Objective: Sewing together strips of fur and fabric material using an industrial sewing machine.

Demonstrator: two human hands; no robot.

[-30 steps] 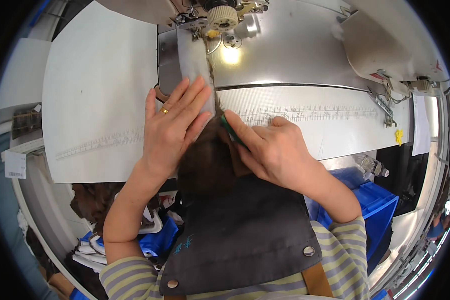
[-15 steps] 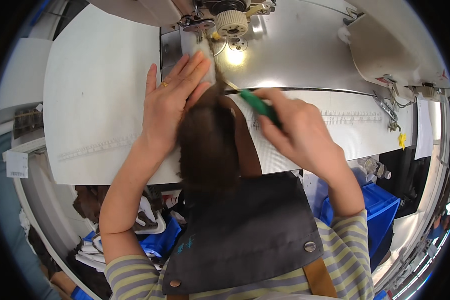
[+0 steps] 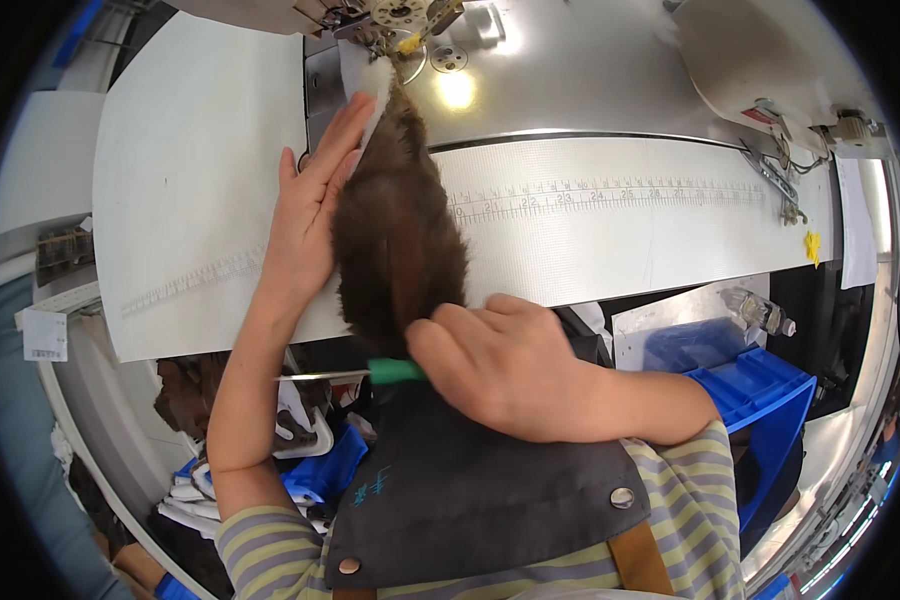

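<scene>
1. The grip of the right hand (image 3: 500, 370) is closed around a green-handled tool (image 3: 395, 371). Its thin metal shaft points left and crosses in front of the left forearm in the head view; whether the tip touches the arm, I cannot tell.
2. The left hand (image 3: 315, 215) has its grip apart: palm down, fingers stretched toward the sewing machine (image 3: 400, 12), little finger spread away from the others. It lies along the left edge of the fur piece (image 3: 400, 220) and against a white strip (image 3: 378, 78).
3. The brown fur piece runs from under the machine's head down across the white table (image 3: 600, 240) to its front edge, a smoother reddish-brown band along its middle. Its lower end meets the right hand's knuckles; whether the fingers also pinch it is hidden.
4. Ruler markings cross the table on both sides of the fur; the polished steel machine bed (image 3: 590, 90) lies beyond.
5. Below, the person wears a dark apron (image 3: 510, 490) with metal snaps. A blue bin (image 3: 760, 385) and a clear plastic bottle (image 3: 755, 310) are at right.
</scene>
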